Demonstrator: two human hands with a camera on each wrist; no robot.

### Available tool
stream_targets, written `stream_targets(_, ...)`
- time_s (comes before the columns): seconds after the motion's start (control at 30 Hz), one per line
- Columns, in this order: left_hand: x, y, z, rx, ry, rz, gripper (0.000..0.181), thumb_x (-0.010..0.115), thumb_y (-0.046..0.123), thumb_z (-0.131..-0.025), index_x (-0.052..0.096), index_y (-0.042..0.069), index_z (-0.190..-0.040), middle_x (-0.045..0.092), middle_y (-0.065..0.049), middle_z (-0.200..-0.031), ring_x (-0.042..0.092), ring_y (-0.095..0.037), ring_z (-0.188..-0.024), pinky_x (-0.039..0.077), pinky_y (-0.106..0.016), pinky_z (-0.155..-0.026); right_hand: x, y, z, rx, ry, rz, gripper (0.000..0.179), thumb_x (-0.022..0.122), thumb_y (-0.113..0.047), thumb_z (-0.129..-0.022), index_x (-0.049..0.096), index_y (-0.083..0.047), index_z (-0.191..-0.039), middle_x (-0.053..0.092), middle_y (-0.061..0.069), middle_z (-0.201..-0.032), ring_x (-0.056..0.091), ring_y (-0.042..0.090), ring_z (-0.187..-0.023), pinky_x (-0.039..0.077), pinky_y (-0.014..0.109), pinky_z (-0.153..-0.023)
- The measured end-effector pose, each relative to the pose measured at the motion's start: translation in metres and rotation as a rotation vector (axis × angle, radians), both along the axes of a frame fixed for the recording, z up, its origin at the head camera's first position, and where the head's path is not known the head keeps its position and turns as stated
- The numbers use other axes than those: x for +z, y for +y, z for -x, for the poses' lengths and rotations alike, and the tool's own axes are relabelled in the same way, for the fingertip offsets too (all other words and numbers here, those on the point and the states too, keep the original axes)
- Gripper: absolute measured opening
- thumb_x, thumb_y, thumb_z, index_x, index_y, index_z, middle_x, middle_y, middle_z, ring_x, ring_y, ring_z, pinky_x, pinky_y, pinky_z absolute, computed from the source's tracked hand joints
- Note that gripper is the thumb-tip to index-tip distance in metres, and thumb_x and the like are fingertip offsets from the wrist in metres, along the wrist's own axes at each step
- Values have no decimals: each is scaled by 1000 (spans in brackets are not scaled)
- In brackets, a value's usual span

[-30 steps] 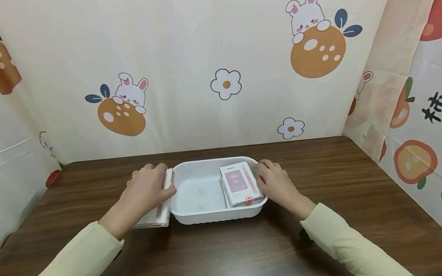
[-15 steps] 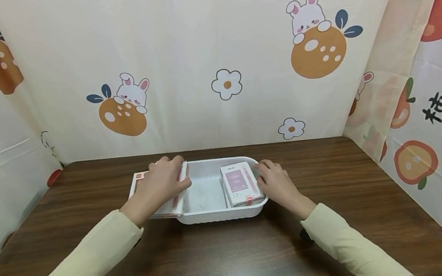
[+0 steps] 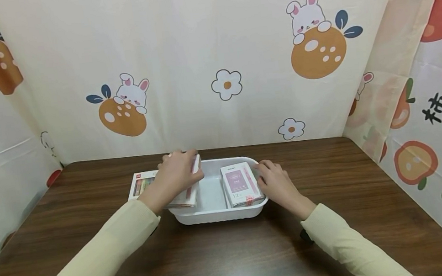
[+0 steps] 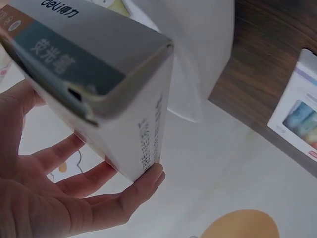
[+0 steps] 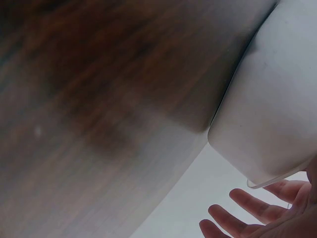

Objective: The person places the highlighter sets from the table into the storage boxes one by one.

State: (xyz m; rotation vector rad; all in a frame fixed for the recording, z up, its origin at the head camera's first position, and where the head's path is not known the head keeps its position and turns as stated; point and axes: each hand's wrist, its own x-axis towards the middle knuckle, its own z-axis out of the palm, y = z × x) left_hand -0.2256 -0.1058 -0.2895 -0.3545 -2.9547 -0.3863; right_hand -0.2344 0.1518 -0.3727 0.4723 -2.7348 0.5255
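While the left hand [image 3: 177,168] grips the white box [image 4: 133,109] between thumb and bent fingers, that box is over the left end of the white tray [image 3: 220,215]; contact with its floor cannot be told. Long axis: roughly front to back, across the tray's length. Second box [image 3: 241,185] stands apart, in the right end. Right hand [image 3: 278,182]: fingers relaxed, at the right rim, nearer the second box.

There are two hands, left hand [image 3: 178,168] and right hand [image 3: 274,178]; three boxes, namely one highlighter box [image 4: 137,106], one purple-labelled box [image 3: 236,181] at right, one windowed box [image 3: 140,185] at left; one white tub [image 3: 222,215]; one table [image 3: 235,256].
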Motion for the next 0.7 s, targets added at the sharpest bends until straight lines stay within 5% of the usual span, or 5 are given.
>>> stream_targets(0.7,-16,25,15,14,5,-23,47,59,33,-78,52,17,-122,57,-18,-107,52,-42,-89,44,-56,-74,-1,0,0,-3,-4,-2,34,51,-10,-85,59,-5,-118,55,15,-119,53,41,-103,44,54,-78)
